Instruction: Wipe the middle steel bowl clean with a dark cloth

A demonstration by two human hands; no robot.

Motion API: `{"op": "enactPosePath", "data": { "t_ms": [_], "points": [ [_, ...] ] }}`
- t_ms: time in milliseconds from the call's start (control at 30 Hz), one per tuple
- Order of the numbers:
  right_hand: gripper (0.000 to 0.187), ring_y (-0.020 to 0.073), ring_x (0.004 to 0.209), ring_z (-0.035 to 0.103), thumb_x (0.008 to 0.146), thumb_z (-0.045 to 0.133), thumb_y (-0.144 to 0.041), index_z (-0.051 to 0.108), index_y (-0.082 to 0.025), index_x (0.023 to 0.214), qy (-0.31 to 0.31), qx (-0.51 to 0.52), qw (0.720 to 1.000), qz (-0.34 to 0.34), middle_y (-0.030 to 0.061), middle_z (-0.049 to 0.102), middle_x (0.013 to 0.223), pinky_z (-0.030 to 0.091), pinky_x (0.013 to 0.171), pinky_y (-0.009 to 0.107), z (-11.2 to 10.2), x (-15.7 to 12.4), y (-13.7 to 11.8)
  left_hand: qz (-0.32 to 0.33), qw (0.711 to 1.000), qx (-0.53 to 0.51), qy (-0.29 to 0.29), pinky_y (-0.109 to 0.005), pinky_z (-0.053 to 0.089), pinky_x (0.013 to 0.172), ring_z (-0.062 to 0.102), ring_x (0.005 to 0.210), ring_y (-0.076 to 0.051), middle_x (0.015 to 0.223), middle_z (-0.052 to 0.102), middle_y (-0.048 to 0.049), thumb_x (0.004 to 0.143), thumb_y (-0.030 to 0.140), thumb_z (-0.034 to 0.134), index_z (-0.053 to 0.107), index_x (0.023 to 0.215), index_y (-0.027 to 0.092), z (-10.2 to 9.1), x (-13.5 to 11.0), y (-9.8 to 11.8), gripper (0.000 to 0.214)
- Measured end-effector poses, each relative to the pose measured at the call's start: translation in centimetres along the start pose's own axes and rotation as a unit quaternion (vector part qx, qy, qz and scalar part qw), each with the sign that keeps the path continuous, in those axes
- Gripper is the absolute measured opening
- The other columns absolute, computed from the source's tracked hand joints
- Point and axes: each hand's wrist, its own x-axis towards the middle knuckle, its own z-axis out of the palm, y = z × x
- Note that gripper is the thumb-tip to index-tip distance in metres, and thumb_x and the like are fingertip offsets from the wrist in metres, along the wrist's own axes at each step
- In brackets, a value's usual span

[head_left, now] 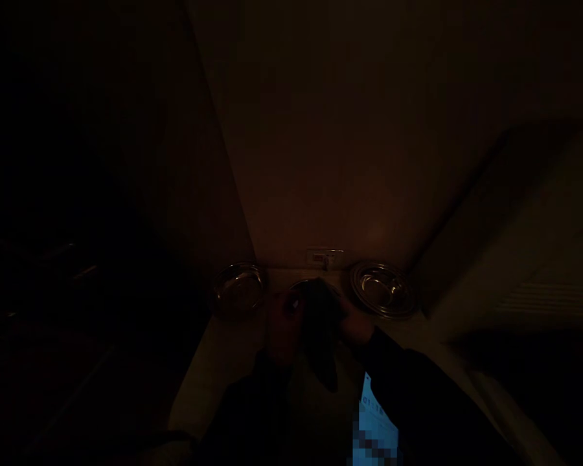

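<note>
The scene is very dark. Low in the middle of the head view, a dark cloth (320,327) hangs down between my two hands. My right hand (355,321), in a dark sleeve, is closed on the cloth from the right. On the left, my left hand (282,327) is closed beside the cloth, its fingers mostly lost in shadow. A thin curved rim (298,283) glints just behind the cloth, seemingly of a round metal dish. I cannot make out whether my left hand grips that dish or the cloth.
A shiny round metal dish (238,288) stands at the left on the pale counter (223,349). Stacked metal plates (381,291) stand at the right. A socket plate (323,257) is on the back wall. A lit phone screen (376,414) shows below my right forearm.
</note>
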Motion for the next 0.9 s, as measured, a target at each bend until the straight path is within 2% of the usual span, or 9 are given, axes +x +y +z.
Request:
{"op": "enactPosePath", "data": {
  "t_ms": [133,233,400,500,567,633,733,833,900],
  "points": [
    [0.044,0.0292,0.095,0.066,0.063,0.072,-0.055,0.071,-0.021,0.091,0.034,-0.003,0.999,0.014,0.006,0.074,0.09,0.047,0.095,0.05,-0.6,0.0,-0.3,-0.022,1.0,-0.011,-0.004,-0.032,0.048,0.079,0.064,0.086,-0.021,0.088,0.069,-0.0065,0.075,0.038,0.063,0.063,0.085,0.016,-0.7,0.0,0.0,0.024],
    [0.043,0.027,0.087,0.068,0.061,0.071,-0.054,0.069,-0.02,0.088,0.071,-0.007,0.997,0.02,0.0048,0.073,0.084,0.053,0.086,0.044,-2.0,-0.1,-0.7,-0.05,0.998,-0.023,0.007,-0.034,0.049,0.082,0.065,0.092,-0.022,0.093,0.07,-0.0077,0.078,0.043,0.059,0.062,0.09,0.016,-2.4,0.7,-0.6,0.03],
    [0.041,0.0229,0.073,0.068,0.065,0.067,-0.052,0.061,-0.021,0.091,0.166,-0.043,0.985,0.029,0.0028,0.071,0.079,0.054,0.065,0.035,-5.6,-0.4,-1.2,-0.087,0.994,-0.067,0.008,-0.04,0.046,0.095,0.06,0.113,-0.03,0.114,0.069,-0.0124,0.066,0.043,0.069,0.065,0.098,0.015,-5.2,2.1,-2.4,0.043],
    [0.039,0.0214,0.066,0.064,0.063,0.068,-0.052,0.058,-0.023,0.087,0.191,-0.087,0.977,0.019,-0.0003,0.067,0.07,0.051,0.058,0.032,-7.0,-0.2,-1.6,-0.095,0.991,-0.092,0.008,-0.039,0.042,0.102,0.052,0.126,-0.029,0.126,0.064,-0.0122,0.063,0.034,0.071,0.065,0.103,0.016,-5.3,2.3,-3.4,0.044],
    [0.037,0.0211,0.071,0.064,0.064,0.067,-0.05,0.059,-0.023,0.087,0.199,-0.122,0.972,0.0,-0.0004,0.067,0.074,0.05,0.064,0.032,-7.4,0.1,-1.8,-0.099,0.99,-0.1,0.014,-0.039,0.041,0.104,0.051,0.127,-0.028,0.127,0.063,-0.012,0.064,0.028,0.07,0.065,0.106,0.017,-5.0,2.1,-3.8,0.043],
    [0.032,0.0213,0.078,0.063,0.065,0.066,-0.047,0.06,-0.023,0.085,0.201,-0.158,0.966,-0.019,0.0009,0.068,0.079,0.049,0.071,0.034,-7.5,0.5,-1.9,-0.102,0.989,-0.102,0.022,-0.04,0.041,0.104,0.054,0.124,-0.028,0.125,0.064,-0.0121,0.069,0.026,0.067,0.064,0.109,0.016,-4.5,1.8,-4.0,0.041],
    [0.023,0.023,0.078,0.062,0.065,0.065,-0.04,0.059,-0.021,0.078,0.192,-0.207,0.959,-0.037,0.0031,0.066,0.077,0.049,0.074,0.037,-7.0,0.8,-1.8,-0.113,0.988,-0.097,0.029,-0.042,0.046,0.098,0.061,0.113,-0.029,0.114,0.069,-0.0139,0.072,0.03,0.068,0.064,0.106,0.014,-3.7,1.3,-4.3,0.038],
    [0.02,0.0237,0.078,0.063,0.072,0.061,-0.037,0.059,-0.021,0.084,0.172,-0.241,0.953,-0.059,0.0049,0.067,0.08,0.05,0.075,0.039,-5.2,0.3,-1.7,-0.118,0.987,-0.109,0.008,-0.042,0.05,0.09,0.065,0.102,-0.029,0.104,0.072,-0.0126,0.074,0.038,0.068,0.067,0.1,0.015,-2.3,0.6,-4.3,0.035],
    [0.02,0.0241,0.081,0.064,0.077,0.057,-0.035,0.061,-0.021,0.091,0.137,-0.255,0.954,-0.078,0.0065,0.068,0.085,0.051,0.078,0.041,-3.2,-0.4,-1.8,-0.103,0.986,-0.131,-0.011,-0.036,0.049,0.093,0.063,0.109,-0.025,0.114,0.069,-0.0095,0.078,0.038,0.064,0.068,0.105,0.019,-1.2,0.0,-4.0,0.034]
  ]
}}
